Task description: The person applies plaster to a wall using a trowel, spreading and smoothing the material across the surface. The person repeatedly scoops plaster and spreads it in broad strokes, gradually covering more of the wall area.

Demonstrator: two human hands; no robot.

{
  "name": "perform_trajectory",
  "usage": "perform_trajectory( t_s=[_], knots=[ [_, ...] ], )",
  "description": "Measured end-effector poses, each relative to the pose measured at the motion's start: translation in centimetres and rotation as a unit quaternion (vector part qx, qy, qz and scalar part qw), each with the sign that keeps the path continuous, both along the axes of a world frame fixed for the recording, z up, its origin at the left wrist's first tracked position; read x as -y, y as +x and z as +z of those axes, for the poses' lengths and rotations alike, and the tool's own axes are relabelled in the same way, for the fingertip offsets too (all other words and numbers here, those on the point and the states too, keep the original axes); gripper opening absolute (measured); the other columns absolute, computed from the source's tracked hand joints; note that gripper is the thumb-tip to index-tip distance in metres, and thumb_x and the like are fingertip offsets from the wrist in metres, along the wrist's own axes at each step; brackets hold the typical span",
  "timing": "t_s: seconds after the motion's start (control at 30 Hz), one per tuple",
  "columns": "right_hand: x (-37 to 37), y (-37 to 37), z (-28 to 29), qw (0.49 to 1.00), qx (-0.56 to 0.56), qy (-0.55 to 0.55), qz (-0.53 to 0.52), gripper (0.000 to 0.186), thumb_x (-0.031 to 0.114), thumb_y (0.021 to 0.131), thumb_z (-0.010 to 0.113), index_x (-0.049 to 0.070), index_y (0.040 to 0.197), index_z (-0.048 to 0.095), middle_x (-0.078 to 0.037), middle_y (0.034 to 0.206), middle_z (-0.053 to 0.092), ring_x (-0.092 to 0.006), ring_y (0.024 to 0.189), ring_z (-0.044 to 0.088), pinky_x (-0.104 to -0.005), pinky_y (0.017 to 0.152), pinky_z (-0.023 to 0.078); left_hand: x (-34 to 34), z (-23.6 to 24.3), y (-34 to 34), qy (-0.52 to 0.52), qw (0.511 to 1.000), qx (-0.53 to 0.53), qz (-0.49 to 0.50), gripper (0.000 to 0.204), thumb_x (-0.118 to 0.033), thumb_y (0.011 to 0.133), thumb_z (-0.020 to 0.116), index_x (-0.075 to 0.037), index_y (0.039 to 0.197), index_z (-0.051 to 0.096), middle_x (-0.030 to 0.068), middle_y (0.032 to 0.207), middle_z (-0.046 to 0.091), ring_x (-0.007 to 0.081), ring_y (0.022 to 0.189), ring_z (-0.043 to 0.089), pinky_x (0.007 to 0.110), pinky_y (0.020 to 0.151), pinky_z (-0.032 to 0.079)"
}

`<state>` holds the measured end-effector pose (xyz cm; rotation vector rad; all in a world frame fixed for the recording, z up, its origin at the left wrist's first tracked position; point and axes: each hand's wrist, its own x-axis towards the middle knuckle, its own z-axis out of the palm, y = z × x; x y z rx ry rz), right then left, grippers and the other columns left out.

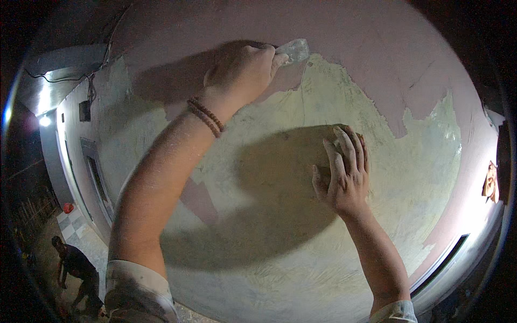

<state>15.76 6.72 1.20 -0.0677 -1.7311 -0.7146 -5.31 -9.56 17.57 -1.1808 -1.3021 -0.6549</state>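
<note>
My left hand (pixel 245 70), with a brown beaded bracelet (pixel 206 117) on its wrist, is closed around a scraper (pixel 295 50). The scraper's pale, smeared blade lies against the upper wall, by the ragged edge of the mauve paint (pixel 355 54). Its handle is hidden in my fist. Lower and to the right, my right hand (pixel 344 172) rests on the pale greenish, bared part of the wall (pixel 301 215), its fingers stretched out. A small reddish edge shows beside those fingers; I cannot make out what it is. Both hands look dusty.
Dark cables (pixel 70 81) hang at the upper left, near a bright lamp (pixel 45 121). Another person (pixel 78 266) bends over at the lower left, below a red object (pixel 68 208) on the tiled floor. A tan cloth (pixel 490 183) hangs at the right.
</note>
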Motion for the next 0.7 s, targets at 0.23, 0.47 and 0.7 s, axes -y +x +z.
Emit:
perform_trajectory(
  t_s=[0.23, 0.47, 0.7],
  knots=[
    [-1.0, 0.6, 0.2, 0.999, -0.001, 0.001, 0.038, 0.047, 0.022, 0.093, 0.069, 0.005, 0.136, 0.063, -0.023, 0.148, 0.054, -0.0454, 0.143, 0.048, -0.0651, 0.12, 0.036, 0.9, -1.3, -0.9, -0.029, 0.999, 0.001, 0.028, 0.049, -0.046, 0.11, 0.053, -0.002, 0.092, 0.067, 0.0273, 0.079, 0.07, 0.0475, 0.076, 0.07, 0.055, 0.068, 0.055],
    [-1.7, 2.3, 0.9, 0.999, 0.017, 0.022, 0.039, 0.049, 0.018, 0.089, 0.069, 0.005, 0.135, 0.059, -0.023, 0.15, 0.053, -0.0437, 0.146, 0.046, -0.0627, 0.124, 0.03, 2.2, -3.8, -1.9, -0.028, 0.999, 0.029, 0.013, 0.049, -0.046, 0.11, 0.053, -0.003, 0.093, 0.066, 0.0264, 0.075, 0.068, 0.0474, 0.071, 0.069, 0.057, 0.063, 0.053],
    [-5.4, 7.5, 5.0, 0.997, -0.061, 0.038, -0.002, 0.053, 0.019, 0.091, 0.068, 0.004, 0.141, 0.055, -0.022, 0.15, 0.054, -0.0444, 0.142, 0.049, -0.0582, 0.119, 0.038, 2.9, -6.3, -2.3, -0.035, 0.995, 0.082, 0.051, 0.049, -0.045, 0.11, 0.052, -0.003, 0.091, 0.064, 0.0256, 0.072, 0.068, 0.0477, 0.07, 0.069, 0.057, 0.061, 0.053]
  ],
)
